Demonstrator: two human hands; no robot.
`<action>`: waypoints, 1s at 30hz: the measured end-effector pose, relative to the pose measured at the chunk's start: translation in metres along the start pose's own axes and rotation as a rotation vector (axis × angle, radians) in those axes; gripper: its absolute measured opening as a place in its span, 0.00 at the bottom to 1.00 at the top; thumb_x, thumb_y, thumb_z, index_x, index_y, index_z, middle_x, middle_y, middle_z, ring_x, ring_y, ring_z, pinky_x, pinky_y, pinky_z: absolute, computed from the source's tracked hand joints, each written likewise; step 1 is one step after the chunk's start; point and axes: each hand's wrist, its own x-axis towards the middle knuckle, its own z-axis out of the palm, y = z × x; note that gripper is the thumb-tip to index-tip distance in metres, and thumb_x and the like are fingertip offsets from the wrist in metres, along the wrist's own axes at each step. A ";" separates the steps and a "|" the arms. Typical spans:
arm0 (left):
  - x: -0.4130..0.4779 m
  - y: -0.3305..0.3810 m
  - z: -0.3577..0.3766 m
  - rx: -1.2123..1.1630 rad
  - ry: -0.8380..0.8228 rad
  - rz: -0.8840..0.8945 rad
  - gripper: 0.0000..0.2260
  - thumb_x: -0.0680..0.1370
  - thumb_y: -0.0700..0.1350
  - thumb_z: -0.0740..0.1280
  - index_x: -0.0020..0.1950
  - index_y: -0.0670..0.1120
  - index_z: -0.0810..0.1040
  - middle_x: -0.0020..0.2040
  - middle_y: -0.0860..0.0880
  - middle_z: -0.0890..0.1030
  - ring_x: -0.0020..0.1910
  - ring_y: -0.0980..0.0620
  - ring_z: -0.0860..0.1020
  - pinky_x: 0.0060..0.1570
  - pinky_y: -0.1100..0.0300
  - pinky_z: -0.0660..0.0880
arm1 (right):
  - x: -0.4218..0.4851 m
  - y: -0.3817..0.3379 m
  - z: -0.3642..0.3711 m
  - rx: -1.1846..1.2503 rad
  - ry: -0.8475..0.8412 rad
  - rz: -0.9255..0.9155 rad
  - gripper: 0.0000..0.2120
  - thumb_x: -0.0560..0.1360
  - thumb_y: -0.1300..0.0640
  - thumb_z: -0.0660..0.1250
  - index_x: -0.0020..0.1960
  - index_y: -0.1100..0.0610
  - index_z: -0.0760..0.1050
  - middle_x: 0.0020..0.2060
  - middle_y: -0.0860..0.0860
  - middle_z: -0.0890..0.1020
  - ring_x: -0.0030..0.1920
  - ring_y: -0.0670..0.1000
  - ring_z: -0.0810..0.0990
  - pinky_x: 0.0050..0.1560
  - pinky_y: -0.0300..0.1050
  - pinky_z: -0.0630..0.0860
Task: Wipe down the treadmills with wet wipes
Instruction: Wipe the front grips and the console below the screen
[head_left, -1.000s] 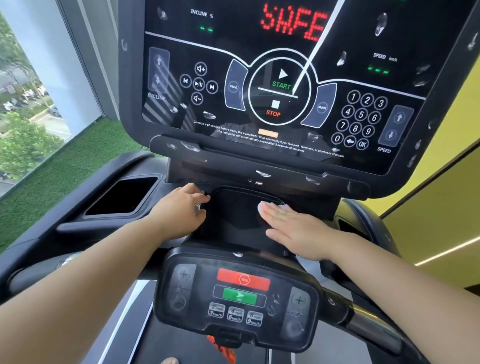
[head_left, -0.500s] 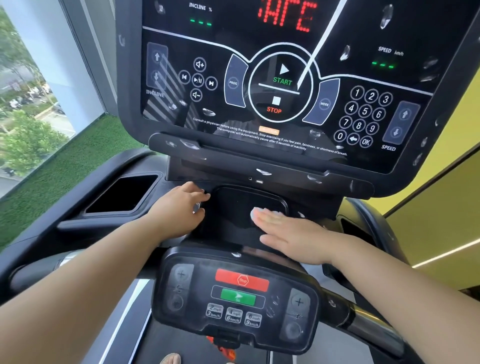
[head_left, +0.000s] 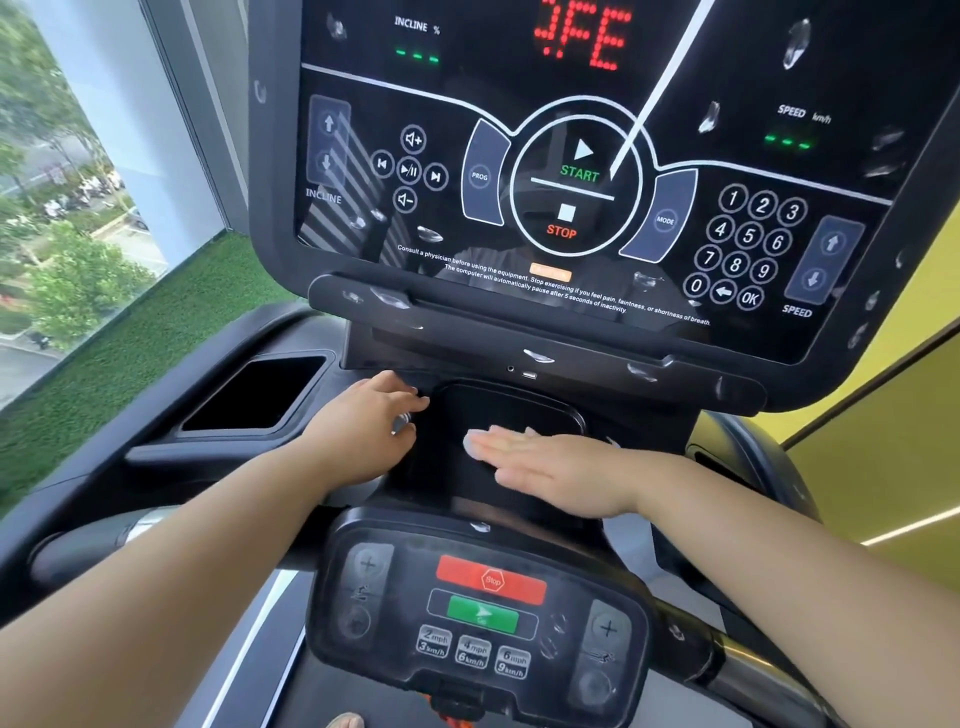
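Observation:
The black treadmill console (head_left: 519, 291) fills the view, with a shallow black tray (head_left: 519, 410) below its screen. My right hand (head_left: 550, 467) lies flat in the tray, fingers straight and pointing left, pressing a white wet wipe (head_left: 472, 442) that shows only at the fingertips. My left hand (head_left: 358, 431) sits at the tray's left rim, its fingers and thumb curled round a small silvery thing (head_left: 401, 422); what it is cannot be told.
A lower control pod (head_left: 483, 613) with red stop and green go buttons sits just under my arms. An open black pocket (head_left: 260, 395) lies to the left, a metal handlebar (head_left: 748, 660) lower right. Green turf and a window are at left, a yellow wall at right.
My right hand has slid leftward across the tray with the wipe under it. My left hand has stayed put. The red text on the display has scrolled left.

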 end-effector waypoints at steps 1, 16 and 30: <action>0.000 0.000 0.000 0.000 -0.002 -0.001 0.18 0.78 0.42 0.61 0.68 0.50 0.74 0.67 0.51 0.71 0.67 0.50 0.69 0.65 0.59 0.65 | 0.004 0.002 -0.002 -0.018 0.024 0.016 0.24 0.84 0.52 0.46 0.78 0.52 0.45 0.77 0.42 0.44 0.75 0.39 0.40 0.75 0.41 0.39; -0.030 0.016 -0.029 -0.312 -0.086 -0.204 0.13 0.81 0.44 0.60 0.61 0.54 0.79 0.58 0.58 0.78 0.54 0.61 0.75 0.48 0.78 0.65 | 0.037 -0.005 -0.004 -0.158 0.134 -0.030 0.26 0.84 0.51 0.46 0.78 0.56 0.42 0.78 0.49 0.42 0.76 0.46 0.39 0.74 0.40 0.39; -0.080 0.061 -0.030 -0.379 0.033 -0.405 0.12 0.80 0.47 0.60 0.48 0.59 0.82 0.47 0.63 0.81 0.49 0.63 0.76 0.46 0.77 0.66 | 0.044 -0.007 0.008 -0.222 0.083 -0.241 0.25 0.84 0.52 0.47 0.78 0.56 0.47 0.77 0.48 0.47 0.76 0.44 0.43 0.73 0.38 0.40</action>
